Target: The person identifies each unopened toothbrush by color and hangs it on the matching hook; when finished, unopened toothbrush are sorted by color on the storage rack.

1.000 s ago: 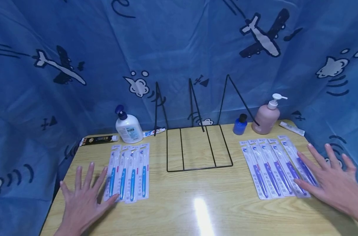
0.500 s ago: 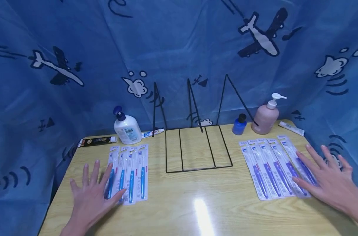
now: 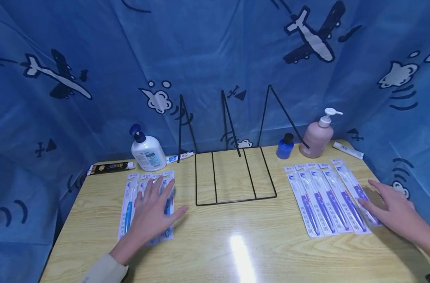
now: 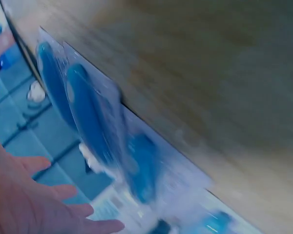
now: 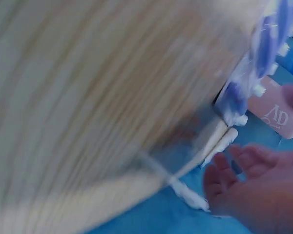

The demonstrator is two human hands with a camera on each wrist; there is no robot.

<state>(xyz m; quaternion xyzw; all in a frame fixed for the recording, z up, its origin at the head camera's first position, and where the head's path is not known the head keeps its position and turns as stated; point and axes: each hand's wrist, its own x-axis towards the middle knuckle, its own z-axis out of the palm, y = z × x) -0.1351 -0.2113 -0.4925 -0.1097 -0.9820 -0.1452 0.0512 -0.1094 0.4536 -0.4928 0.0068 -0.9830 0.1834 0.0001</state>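
Low in the frame, the left hand (image 3: 152, 214) lies flat with straight fingers on the light-blue toothbrush packs (image 3: 128, 202) at lower left, grasping nothing. At lower right, the right hand (image 3: 395, 208) rests fingers extended on the outermost of the purple toothbrush packs (image 3: 319, 198), nothing clenched. Between the rows, mid-table (image 3: 236, 243), stands a black wire rack (image 3: 232, 175). Farther back: a white pump bottle (image 3: 147, 149) at left, a small blue bottle (image 3: 285, 146) and pink pump bottle (image 3: 317, 135) at right.
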